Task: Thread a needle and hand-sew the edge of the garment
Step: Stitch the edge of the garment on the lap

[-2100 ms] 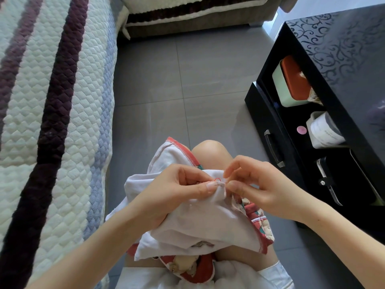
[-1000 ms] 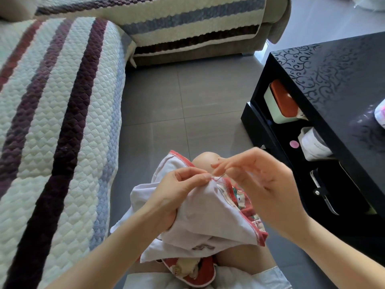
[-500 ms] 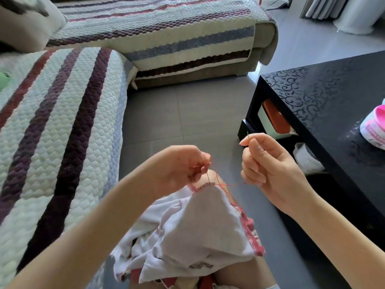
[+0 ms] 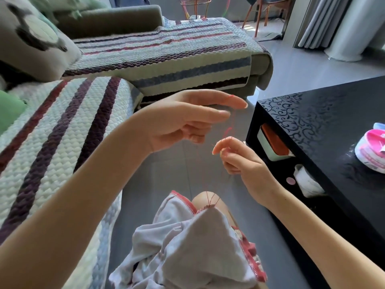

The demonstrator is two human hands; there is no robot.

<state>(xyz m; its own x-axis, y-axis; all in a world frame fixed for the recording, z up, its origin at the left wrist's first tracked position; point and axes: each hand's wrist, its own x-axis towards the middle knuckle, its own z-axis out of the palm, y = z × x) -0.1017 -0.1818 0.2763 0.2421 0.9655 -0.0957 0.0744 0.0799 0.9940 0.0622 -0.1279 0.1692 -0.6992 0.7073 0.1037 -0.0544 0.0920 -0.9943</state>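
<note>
A sofa (image 4: 62,122) under a quilted cover striped in cream, maroon and blue fills the left side, with a grey cushion (image 4: 31,38) at its far corner. A grey tiled floor (image 4: 162,174) runs down the middle. To the right stands a glossy black table (image 4: 312,126) with a scroll pattern, with a pink-and-white round tub (image 4: 370,151) on top and an orange-lidded box (image 4: 273,142) on its lower shelf. Pale curtains (image 4: 325,21) hang at the far right. The garment (image 4: 187,243), pale cloth with a red stitched edge (image 4: 252,261), lies heaped on the person's lap at bottom centre. It is drawn into a peak over the bare knee (image 4: 199,202), and the peak points up and away from the person. From that peak the red thread (image 4: 228,130) rises in fine strands, its long axis close to upright, toward the two hands; partway up it is too thin to trace. The left hand (image 4: 183,119) is raised above the floor, its forearm coming in from the lower left. Its forefinger and middle finger are stretched straight to the right, slightly apart, and the other two fingers curl loosely toward the palm. A fleck of red shows on the forefinger near its tip. The right hand (image 4: 239,159) sits lower and just to the right, near the table's edge, its forearm entering from the lower right. Its thumb and forefinger pinch the thread, and the remaining fingers are curled beneath. Whether a needle sits in that pinch is too small to tell.
</note>
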